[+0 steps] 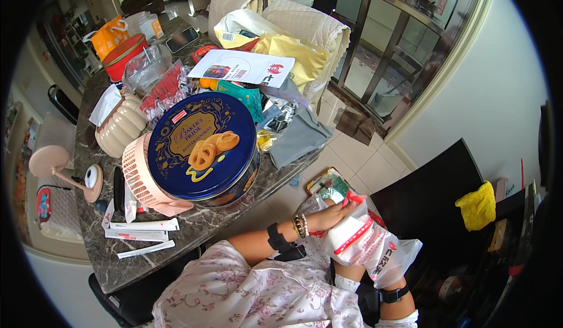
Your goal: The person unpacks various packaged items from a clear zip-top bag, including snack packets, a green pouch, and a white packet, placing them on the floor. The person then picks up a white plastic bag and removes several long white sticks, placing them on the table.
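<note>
A translucent white plastic bag (369,244) with red printing hangs over my lap, with something white inside it. My left hand (332,216), with bead bracelets at the wrist, grips the bag near its red upper edge. The right forearm, with a black strap, rises from below into the bag's lower right side. The bag hides most of my right hand, so its fingers do not show. Just beyond my left hand, below the table's level, is a rectangular container (327,180) with green and clear wrapping.
A marble-patterned table (184,231) stands at left, bearing a blue cookie tin (202,147), a pink fan (140,174), a tissue holder (121,123), slim packets (140,230) and a grey bag (299,136). A black panel (431,187) and yellow cloth (476,205) are at right.
</note>
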Motion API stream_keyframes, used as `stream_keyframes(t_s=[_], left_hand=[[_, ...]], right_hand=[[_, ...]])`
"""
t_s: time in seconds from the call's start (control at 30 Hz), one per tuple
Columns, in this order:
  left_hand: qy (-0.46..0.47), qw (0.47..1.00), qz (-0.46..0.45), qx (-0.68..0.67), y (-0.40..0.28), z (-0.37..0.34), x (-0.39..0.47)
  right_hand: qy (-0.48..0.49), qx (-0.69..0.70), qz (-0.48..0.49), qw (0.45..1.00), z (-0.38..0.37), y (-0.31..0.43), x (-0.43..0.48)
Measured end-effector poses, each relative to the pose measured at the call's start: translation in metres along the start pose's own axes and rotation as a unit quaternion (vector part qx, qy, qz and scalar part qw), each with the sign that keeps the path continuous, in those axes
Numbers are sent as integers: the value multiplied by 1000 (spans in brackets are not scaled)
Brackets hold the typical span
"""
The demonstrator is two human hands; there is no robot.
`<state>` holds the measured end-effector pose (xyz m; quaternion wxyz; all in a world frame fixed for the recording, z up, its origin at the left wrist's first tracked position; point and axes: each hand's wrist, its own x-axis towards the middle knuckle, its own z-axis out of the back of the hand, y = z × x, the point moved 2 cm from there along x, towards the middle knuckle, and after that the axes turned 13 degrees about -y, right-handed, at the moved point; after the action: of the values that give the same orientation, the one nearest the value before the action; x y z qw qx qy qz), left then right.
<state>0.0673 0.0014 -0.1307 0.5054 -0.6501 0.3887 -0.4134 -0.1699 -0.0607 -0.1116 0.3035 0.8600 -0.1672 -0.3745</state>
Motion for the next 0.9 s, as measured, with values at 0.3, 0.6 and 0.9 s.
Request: stream_keyframes(t_s=[0.3,0.6,0.9], left_hand=[[20,998,18,50,-5,-9,-5],[-99,993,-5,70,-8,32,17],[-193,963,65,179,-15,75,18]], right_hand=[[17,51,-41,998,-5,-9,2],[65,123,15,990,-32,11,-14],[-42,-10,60,997,-21,36,-27]])
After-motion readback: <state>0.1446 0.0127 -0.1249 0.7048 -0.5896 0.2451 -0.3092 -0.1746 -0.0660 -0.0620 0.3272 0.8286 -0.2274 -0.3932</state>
